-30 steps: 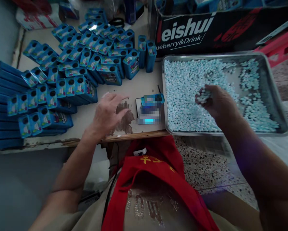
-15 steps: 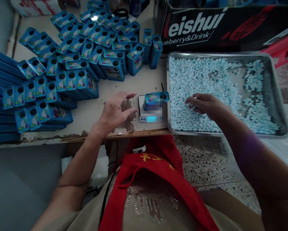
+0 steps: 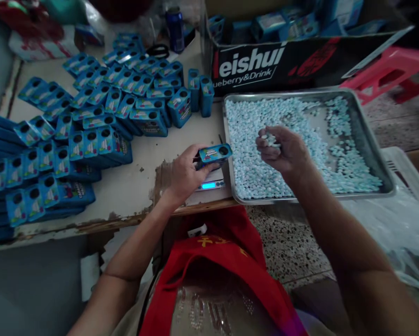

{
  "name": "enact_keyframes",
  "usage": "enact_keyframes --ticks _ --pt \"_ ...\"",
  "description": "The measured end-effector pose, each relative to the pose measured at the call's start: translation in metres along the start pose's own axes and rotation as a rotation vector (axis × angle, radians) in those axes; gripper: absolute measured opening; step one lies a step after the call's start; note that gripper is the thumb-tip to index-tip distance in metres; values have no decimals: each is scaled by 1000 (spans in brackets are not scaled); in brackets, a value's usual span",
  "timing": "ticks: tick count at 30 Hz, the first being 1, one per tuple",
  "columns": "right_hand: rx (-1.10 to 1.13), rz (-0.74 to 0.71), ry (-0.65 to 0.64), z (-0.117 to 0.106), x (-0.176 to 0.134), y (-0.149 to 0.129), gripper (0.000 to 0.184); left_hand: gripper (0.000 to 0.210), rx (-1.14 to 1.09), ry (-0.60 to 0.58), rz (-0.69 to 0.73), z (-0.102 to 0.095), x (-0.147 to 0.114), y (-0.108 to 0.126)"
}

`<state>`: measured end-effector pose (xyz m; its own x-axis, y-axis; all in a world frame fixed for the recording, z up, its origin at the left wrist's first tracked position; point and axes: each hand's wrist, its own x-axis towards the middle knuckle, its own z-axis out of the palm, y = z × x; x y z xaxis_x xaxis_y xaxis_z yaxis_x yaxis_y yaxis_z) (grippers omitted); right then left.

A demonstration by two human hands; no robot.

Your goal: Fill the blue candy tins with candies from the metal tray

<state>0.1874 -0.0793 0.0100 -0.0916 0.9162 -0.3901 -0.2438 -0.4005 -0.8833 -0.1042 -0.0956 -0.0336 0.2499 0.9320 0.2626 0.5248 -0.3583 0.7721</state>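
Note:
My left hand (image 3: 188,171) is closed around a small blue candy box (image 3: 214,153) that has a round hole in its top. Under the box is a small digital scale (image 3: 216,178) with a lit blue display; whether the box touches it I cannot tell. My right hand (image 3: 281,148) is raised above the metal tray (image 3: 234,184), its fingers curled round several pale blue candies (image 3: 270,138). Loose candies (image 3: 254,172) of the same kind cover most of the tray.
Rows of blue candy boxes (image 3: 104,140) fill the table's left side. Behind the tray stands a black cardboard carton (image 3: 251,65) holding more blue boxes. Scissors (image 3: 157,50) and a blue can (image 3: 174,30) are at the back. A pink plastic stool (image 3: 387,70) is at right.
My left hand has moved right and taken hold of the box at the scale. My right hand has lifted from the candies with some in its fingers. The camera view has shifted.

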Motion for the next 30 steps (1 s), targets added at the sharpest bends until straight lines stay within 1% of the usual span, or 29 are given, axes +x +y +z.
enact_keyframes --ticks 2,4,6,8,11,14,17,20,22,24,27,29,30 --pt "114 -91 -18 6 2 -5 31 41 1 19 82 3 11 12" --pt "175 -242 9 13 4 -9 33 41 -1 15 170 6 23 27" --pt "200 -387 35 18 7 -12 39 40 -10 12 224 11 34 41" --pt "174 -474 58 22 10 -14 46 40 -19 15 245 19 42 51" --pt "140 -547 164 24 11 -15 50 42 -16 12 246 34 49 59" --pt "120 -583 281 28 7 -11 50 45 -24 -20 243 49 52 59" --pt "124 -597 306 34 1 -7 54 44 -61 -42 229 62 53 58" --pt "281 -632 287 30 2 -8 53 44 -120 -40 200 71 52 52" --pt "423 -599 278 18 7 -12 46 45 -194 -30 171 72 50 45" --pt "563 -525 298 -1 13 -16 37 45 -282 -6 135 65 45 35" --pt "710 -332 384 -26 20 -12 26 42 -376 45 56 41 29 17" --pt "717 -175 428 -32 21 -2 22 44 -406 84 -8 22 15 4" --pt "695 -105 430 -32 20 5 21 46 -416 98 -34 14 8 -2"
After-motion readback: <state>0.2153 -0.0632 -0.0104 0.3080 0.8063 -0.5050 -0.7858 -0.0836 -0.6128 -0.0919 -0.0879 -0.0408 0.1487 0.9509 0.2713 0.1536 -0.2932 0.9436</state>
